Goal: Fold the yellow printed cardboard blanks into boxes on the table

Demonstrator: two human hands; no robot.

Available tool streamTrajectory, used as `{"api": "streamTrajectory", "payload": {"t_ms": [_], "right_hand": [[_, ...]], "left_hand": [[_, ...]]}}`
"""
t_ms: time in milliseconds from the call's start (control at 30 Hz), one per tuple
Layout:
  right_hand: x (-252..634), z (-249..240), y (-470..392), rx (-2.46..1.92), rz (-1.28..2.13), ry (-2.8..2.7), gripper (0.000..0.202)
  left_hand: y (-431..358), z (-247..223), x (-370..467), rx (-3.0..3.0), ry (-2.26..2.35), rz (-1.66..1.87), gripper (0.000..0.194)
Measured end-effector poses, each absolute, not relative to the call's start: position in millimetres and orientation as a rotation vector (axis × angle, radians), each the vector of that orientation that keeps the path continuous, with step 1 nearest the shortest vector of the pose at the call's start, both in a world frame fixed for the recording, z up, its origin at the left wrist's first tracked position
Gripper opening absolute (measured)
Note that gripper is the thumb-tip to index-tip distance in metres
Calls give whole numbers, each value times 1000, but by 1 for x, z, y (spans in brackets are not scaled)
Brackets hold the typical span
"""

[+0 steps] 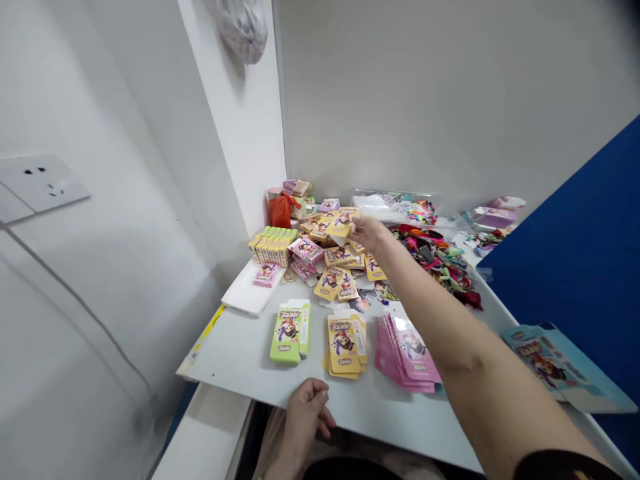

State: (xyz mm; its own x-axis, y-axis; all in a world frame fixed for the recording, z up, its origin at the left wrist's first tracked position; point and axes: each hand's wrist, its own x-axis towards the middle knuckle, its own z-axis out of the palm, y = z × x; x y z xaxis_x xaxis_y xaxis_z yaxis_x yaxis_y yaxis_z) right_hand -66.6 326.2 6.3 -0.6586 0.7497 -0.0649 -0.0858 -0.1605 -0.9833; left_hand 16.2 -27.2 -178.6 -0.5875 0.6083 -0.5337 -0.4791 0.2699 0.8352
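Observation:
My right hand (369,233) reaches to the pile at the back and holds a yellow box (343,225) by its right side; the fingertips are partly behind it. My left hand (309,410) rests at the table's front edge, fingers curled, with nothing visible in it. In front of it lie flat green boxes (287,333), flat yellow boxes (345,345) and a stack of pink packages (411,350). More yellow boxes (330,283) and pink boxes (307,251) lie loosely piled behind these.
A row of upright boxes (273,247) and a white box (250,288) stand at the left near the wall. Colourful hair ties (440,260) heap at the right, by a clear tray (395,200). A blue carton (560,367) lies at the right edge.

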Motion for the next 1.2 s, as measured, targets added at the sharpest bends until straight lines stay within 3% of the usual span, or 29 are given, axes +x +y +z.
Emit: {"api": "streamTrajectory", "payload": {"t_ms": [167, 367, 533, 700, 800, 1000, 1200], "right_hand": [[-69, -3, 308, -838, 1931, -1540, 15], [-21, -31, 283, -950, 1926, -1752, 13], [30, -10, 283, -987, 1809, -1791, 9], [86, 11, 251, -679, 1600, -1940, 16], [101, -19, 204, -795, 1321, -2302, 21], [89, -120, 120, -1201, 709, -2652, 60], [91, -150, 115, -1252, 688, -2588, 57]], "left_hand": [[-28, -179, 16, 112, 1619, 1508, 39], [-27, -175, 17, 114, 1634, 1513, 36], [-28, -169, 17, 149, 1648, 1486, 35], [-27, -165, 21, 158, 1684, 1475, 36], [-19, -162, 22, 225, 1822, 1497, 42], [12, -153, 11, 749, 2332, 1288, 44], [39, -144, -4, 912, 2367, 1007, 30]]}}
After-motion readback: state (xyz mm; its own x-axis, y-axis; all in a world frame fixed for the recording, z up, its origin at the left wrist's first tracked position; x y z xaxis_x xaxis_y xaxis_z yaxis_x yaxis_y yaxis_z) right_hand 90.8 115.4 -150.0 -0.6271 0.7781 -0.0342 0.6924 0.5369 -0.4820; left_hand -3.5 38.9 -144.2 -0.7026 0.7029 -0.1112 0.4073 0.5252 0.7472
